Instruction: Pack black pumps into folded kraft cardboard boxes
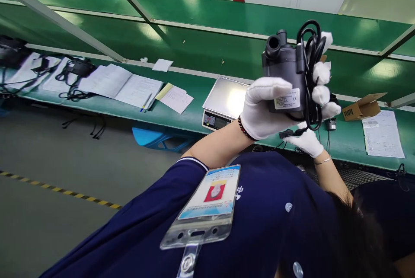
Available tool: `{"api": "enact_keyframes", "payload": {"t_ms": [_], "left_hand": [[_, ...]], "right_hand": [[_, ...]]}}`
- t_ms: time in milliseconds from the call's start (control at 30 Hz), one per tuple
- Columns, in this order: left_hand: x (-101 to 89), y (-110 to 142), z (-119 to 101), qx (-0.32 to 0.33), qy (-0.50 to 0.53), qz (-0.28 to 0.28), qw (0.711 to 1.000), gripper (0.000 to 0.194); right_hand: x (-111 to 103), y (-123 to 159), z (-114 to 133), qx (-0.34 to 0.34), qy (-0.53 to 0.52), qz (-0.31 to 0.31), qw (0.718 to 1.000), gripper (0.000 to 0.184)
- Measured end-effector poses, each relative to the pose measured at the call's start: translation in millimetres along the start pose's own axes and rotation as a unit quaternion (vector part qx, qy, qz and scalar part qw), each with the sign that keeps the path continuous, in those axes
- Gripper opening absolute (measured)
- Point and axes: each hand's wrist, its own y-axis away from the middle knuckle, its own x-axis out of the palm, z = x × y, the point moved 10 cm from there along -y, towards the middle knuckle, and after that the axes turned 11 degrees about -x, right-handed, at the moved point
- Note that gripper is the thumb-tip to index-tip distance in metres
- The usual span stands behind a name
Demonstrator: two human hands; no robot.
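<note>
My left hand, in a white glove, is wrapped round a small black water pump and lifts it above the bench. The pump has two round ports on top and a white label with a CE mark on its lower body. Its black cable is coiled beside it, under the fingers of the same hand. Lower down, close to my body, my gloved right hand is closed on the black cable connector. The forearm and the pump partly cover the view behind them.
A digital scale stands on the green bench. To its left lie a notepad, an open notebook with a pen and more cabled black devices. An open cardboard box and a printed sheet are at the right. A blue stool is below.
</note>
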Motion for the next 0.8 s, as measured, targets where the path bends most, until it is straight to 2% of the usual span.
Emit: {"api": "enact_keyframes", "payload": {"t_ms": [67, 100, 167, 233, 300, 367, 433, 533, 633, 800], "left_hand": [[5.9, -0.9, -3.3, 0.005, -0.005, 0.003, 1.000, 0.032], [8.1, -1.8, -5.8, 0.008, -0.008, 0.005, 1.000, 0.031], [9.3, -4.5, -11.5, 0.015, -0.014, 0.010, 1.000, 0.032], [4.7, -7.7, -17.2, 0.030, -0.014, 0.013, 0.999, 0.034], [-6.0, -11.0, -20.8, 0.052, -0.002, 0.007, 0.999, 0.035], [-20.4, -14.0, -20.3, 0.067, 0.013, -0.010, 0.998, 0.035], [-33.2, -16.8, -15.1, 0.064, 0.022, -0.024, 0.997, 0.036], [-42.8, -19.5, -6.1, 0.044, 0.025, -0.023, 0.998, 0.037], [-45.9, -19.1, -2.6, 0.033, 0.023, -0.019, 0.999, 0.039], [-54.6, -16.3, 0.6, 0.014, 0.023, -0.046, 0.999, 0.043]], "right_hand": [[36.0, -6.7, 2.9, 0.034, -0.150, 0.072, 0.986, 0.044], [47.6, -7.6, 2.6, 0.070, -0.231, 0.067, 0.968, 0.040], [59.1, -5.5, -0.1, 0.150, -0.385, -0.010, 0.910, 0.039], [61.7, -0.3, 1.1, 0.196, -0.503, -0.103, 0.836, 0.037], [60.1, 2.4, 8.4, 0.201, -0.575, -0.154, 0.778, 0.034], [56.8, 2.2, 16.7, 0.192, -0.618, -0.172, 0.743, 0.029], [52.1, 1.2, 21.0, 0.185, -0.637, -0.188, 0.724, 0.027], [45.2, -0.8, 22.2, 0.174, -0.643, -0.220, 0.713, 0.027], [39.0, -5.1, 25.2, 0.159, -0.642, -0.241, 0.711, 0.031], [29.4, -16.5, 37.2, 0.128, -0.641, -0.247, 0.715, 0.040]]}}
